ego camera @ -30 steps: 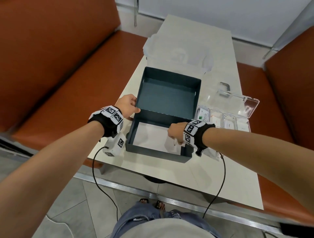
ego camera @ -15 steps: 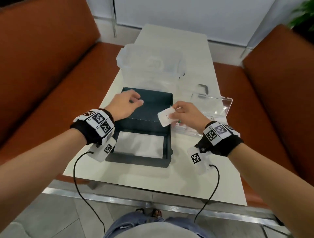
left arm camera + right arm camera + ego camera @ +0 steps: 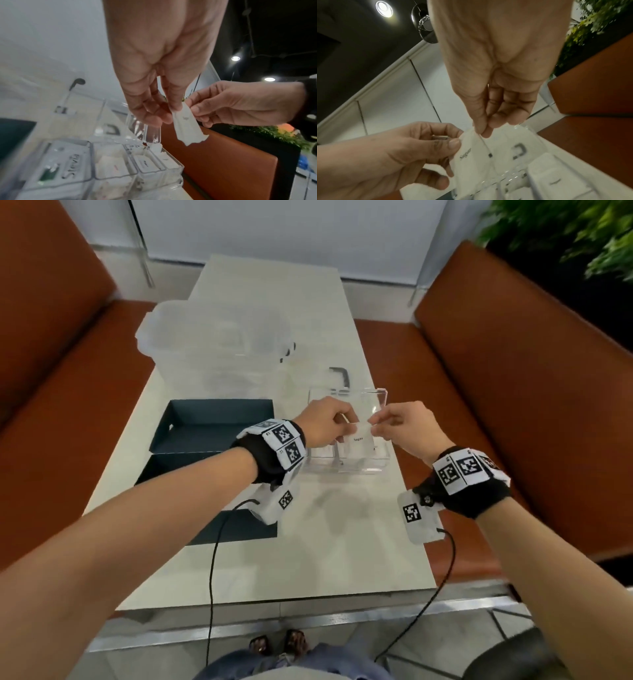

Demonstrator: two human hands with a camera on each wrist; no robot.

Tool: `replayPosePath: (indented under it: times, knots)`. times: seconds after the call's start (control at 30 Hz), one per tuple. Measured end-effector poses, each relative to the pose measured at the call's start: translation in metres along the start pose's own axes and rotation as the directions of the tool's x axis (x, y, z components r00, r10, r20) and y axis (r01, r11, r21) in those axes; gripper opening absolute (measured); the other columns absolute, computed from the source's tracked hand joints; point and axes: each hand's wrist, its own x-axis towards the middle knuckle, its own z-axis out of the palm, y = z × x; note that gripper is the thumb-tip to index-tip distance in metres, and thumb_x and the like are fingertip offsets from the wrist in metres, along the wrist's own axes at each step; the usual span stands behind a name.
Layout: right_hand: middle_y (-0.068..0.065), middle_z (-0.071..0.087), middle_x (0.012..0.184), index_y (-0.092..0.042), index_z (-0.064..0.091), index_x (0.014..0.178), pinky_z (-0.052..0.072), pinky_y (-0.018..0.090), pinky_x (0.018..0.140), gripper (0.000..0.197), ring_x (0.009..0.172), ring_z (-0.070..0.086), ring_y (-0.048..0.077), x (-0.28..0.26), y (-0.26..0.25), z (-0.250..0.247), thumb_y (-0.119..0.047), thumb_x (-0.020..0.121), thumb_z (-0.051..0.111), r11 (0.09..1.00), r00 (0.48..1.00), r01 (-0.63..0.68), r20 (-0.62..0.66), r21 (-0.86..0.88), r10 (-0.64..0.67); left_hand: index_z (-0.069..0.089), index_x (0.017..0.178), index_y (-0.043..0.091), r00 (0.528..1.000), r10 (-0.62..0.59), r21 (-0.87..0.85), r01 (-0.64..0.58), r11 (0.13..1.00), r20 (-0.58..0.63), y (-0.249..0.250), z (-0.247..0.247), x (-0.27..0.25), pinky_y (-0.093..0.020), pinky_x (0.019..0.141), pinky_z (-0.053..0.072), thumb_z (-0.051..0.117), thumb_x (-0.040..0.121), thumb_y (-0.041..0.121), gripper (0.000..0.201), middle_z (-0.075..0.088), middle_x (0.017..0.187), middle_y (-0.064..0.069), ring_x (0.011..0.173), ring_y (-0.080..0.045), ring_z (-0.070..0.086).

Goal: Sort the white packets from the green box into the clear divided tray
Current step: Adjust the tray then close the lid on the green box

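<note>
A white packet [image 3: 358,441] printed "Sugar" hangs just above the clear divided tray [image 3: 359,467], pinched from both sides. My left hand [image 3: 342,422] pinches its left edge, and in the left wrist view the fingertips [image 3: 171,112] press the packet [image 3: 187,127]. My right hand [image 3: 375,422] pinches the top right corner between thumb and forefinger [image 3: 483,129]. The tray's compartments [image 3: 118,174] hold white packets, some marked "Stevia" [image 3: 68,169]. The dark green box [image 3: 212,419] lies open to the left, its near half hidden by my left forearm.
A large clear plastic container [image 3: 215,344] stands behind the box. The tray's clear lid [image 3: 370,402] stands open at its far side. Orange benches [image 3: 513,405] flank the pale table [image 3: 308,559]. Wrist cables hang over the near table edge.
My right hand lifted a packet out of the green box and carried it right, over the tray. My left hand left the box's edge and now pinches the same packet.
</note>
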Motion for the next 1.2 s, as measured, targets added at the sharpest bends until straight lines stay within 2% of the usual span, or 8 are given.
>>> replayPosePath:
  times: [0.23, 0.4, 0.53, 0.67, 0.8, 0.9, 1.03, 1.2]
  knots:
    - [0.008, 0.071, 0.089, -0.013, 0.070, 0.097, 0.053, 0.026, 0.066, 0.012, 0.071, 0.062, 0.012, 0.027, 0.027, -0.011, -0.017, 0.088, 0.064, 0.942, 0.976, -0.214, 0.088, 0.258, 0.198, 0.067, 0.104, -0.003, 0.994, -0.062, -0.129, 0.050, 0.990, -0.090, 0.008, 0.017, 0.038, -0.031, 0.071, 0.059, 0.064, 0.092, 0.008, 0.017, 0.063, 0.081, -0.010, 0.067, -0.020, 0.062]
    - [0.009, 0.069, 0.086, -0.013, 0.063, 0.095, 0.059, 0.031, 0.072, 0.016, 0.069, 0.064, 0.014, 0.043, 0.043, 0.001, -0.008, 0.082, 0.071, 0.953, 0.954, -0.284, -0.065, 0.105, 0.291, 0.066, 0.106, 0.004, 0.991, -0.083, -0.058, 0.077, 0.995, -0.107, 0.006, 0.021, 0.050, -0.025, 0.066, 0.053, 0.060, 0.093, 0.009, 0.016, 0.065, 0.092, -0.009, 0.078, -0.020, 0.064]
    - [0.010, 0.067, 0.093, -0.012, 0.059, 0.096, 0.059, 0.030, 0.070, 0.017, 0.079, 0.069, 0.021, 0.045, 0.050, 0.013, -0.011, 0.084, 0.070, 0.914, 0.924, -0.380, -0.009, -0.140, 0.382, 0.068, 0.105, 0.005, 0.994, -0.053, 0.014, 0.054, 0.998, -0.092, -0.001, 0.017, 0.048, -0.010, 0.059, 0.045, 0.058, 0.091, 0.005, 0.017, 0.066, 0.097, -0.009, 0.081, -0.017, 0.064]
    - [0.008, 0.059, 0.098, -0.008, 0.058, 0.099, 0.058, 0.036, 0.075, 0.021, 0.085, 0.067, 0.028, 0.044, 0.052, 0.028, -0.011, 0.083, 0.071, 0.902, 0.929, -0.368, -0.052, -0.224, 0.366, 0.067, 0.104, 0.006, 0.995, -0.010, 0.027, 0.013, 1.000, -0.102, -0.009, 0.007, 0.039, -0.006, 0.055, 0.042, 0.057, 0.092, 0.005, 0.016, 0.065, 0.097, -0.007, 0.072, -0.011, 0.061]
    - [0.005, 0.054, 0.099, -0.009, 0.057, 0.097, 0.042, 0.028, 0.063, 0.023, 0.082, 0.054, 0.022, 0.046, 0.054, 0.036, -0.015, 0.082, 0.073, 0.887, 0.949, -0.313, -0.069, -0.340, 0.308, 0.068, 0.107, 0.006, 0.993, -0.001, -0.001, 0.001, 1.000, -0.122, -0.018, -0.009, 0.025, -0.005, 0.056, 0.044, 0.058, 0.092, 0.007, 0.017, 0.064, 0.092, -0.003, 0.076, -0.015, 0.064]
    - [0.010, 0.064, 0.103, -0.012, 0.063, 0.087, 0.047, 0.028, 0.070, 0.005, 0.083, 0.059, 0.023, 0.049, 0.054, 0.039, -0.011, 0.086, 0.068, 0.861, 0.953, -0.272, 0.002, -0.429, 0.302, 0.068, 0.104, 0.010, 0.990, -0.021, -0.038, 0.016, 0.999, -0.137, -0.028, -0.023, 0.013, -0.013, 0.062, 0.051, 0.059, 0.092, 0.009, 0.015, 0.064, 0.089, 0.000, 0.075, -0.014, 0.065]
    - [0.013, 0.065, 0.108, -0.014, 0.065, 0.084, 0.053, 0.033, 0.084, 0.006, 0.091, 0.063, 0.027, 0.047, 0.051, 0.035, -0.011, 0.088, 0.063, 0.844, 0.961, -0.212, 0.052, -0.493, 0.272, 0.068, 0.102, 0.014, 0.987, -0.043, -0.089, 0.030, 0.996, -0.157, -0.042, -0.048, -0.007, -0.013, 0.060, 0.051, 0.061, 0.091, 0.009, 0.013, 0.066, 0.092, -0.003, 0.075, -0.012, 0.065]
    - [0.006, 0.068, 0.102, -0.019, 0.071, 0.098, 0.057, 0.036, 0.076, 0.022, 0.084, 0.065, 0.025, 0.041, 0.019, 0.031, -0.013, 0.093, 0.050, 0.816, 0.989, -0.141, -0.053, -0.561, 0.134, 0.068, 0.099, 0.020, 0.974, -0.102, -0.075, 0.088, 0.993, -0.203, -0.063, -0.096, -0.037, -0.017, 0.062, 0.051, 0.062, 0.092, 0.014, 0.011, 0.068, 0.089, 0.002, 0.074, -0.006, 0.066]
